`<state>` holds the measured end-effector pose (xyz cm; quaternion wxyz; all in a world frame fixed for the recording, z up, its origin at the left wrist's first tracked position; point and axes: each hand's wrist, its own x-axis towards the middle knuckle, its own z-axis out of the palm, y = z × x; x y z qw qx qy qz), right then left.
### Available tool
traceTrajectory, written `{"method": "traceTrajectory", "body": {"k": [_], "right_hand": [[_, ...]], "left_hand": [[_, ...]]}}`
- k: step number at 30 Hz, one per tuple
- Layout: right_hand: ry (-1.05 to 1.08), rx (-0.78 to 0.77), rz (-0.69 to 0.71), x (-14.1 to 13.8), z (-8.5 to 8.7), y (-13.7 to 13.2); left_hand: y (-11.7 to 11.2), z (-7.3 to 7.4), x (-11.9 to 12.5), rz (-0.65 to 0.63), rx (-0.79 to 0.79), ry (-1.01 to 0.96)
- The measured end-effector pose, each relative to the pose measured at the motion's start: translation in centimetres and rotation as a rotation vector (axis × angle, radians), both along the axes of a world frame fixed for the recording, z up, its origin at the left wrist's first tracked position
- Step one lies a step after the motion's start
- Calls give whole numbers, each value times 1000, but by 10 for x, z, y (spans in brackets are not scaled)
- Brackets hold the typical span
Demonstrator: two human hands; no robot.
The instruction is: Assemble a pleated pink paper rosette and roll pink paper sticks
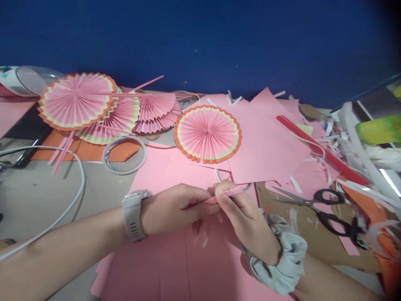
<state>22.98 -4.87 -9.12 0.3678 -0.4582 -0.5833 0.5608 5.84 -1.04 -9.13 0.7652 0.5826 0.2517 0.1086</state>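
Observation:
Between my two hands, above the pink sheets, is a narrow pink paper strip. My left hand, with a pale watch at its wrist, is closed on the strip's left part. My right hand pinches it between thumb and fingers, and one end sticks out past the knuckles. Some fingertips are hidden behind the hands. Just beyond lies a round pleated paper fan, pink with a pale yellow band and an orange rim. Large pink paper sheets are spread beneath my hands.
More pleated fans overlap at the back left, with pink sticks. A roll of tape lies before them. Black scissors rest on cardboard at right, near a red strip and paper scraps. A white cable loops at left. A blue wall stands behind.

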Motion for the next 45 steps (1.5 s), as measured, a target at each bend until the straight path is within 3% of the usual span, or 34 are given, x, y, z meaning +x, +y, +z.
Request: {"method": "traceTrajectory", "body": {"k": [18, 26, 32, 41, 45], "right_hand": [[-18, -28, 2, -1, 0, -1], [-15, -47, -127, 1, 1, 1], [-106, -16, -9, 1, 2, 1], [-73, -8, 22, 0, 2, 0], [-184, -35, 72, -1, 3, -3]], "left_hand": [[1, -2, -1, -29, 40, -10], [0, 2, -2, -14, 129, 72], [-1, 1, -3, -6, 118, 95], [-1, 1, -2, -28, -27, -6], [0, 2, -4, -82, 48, 32]]}}
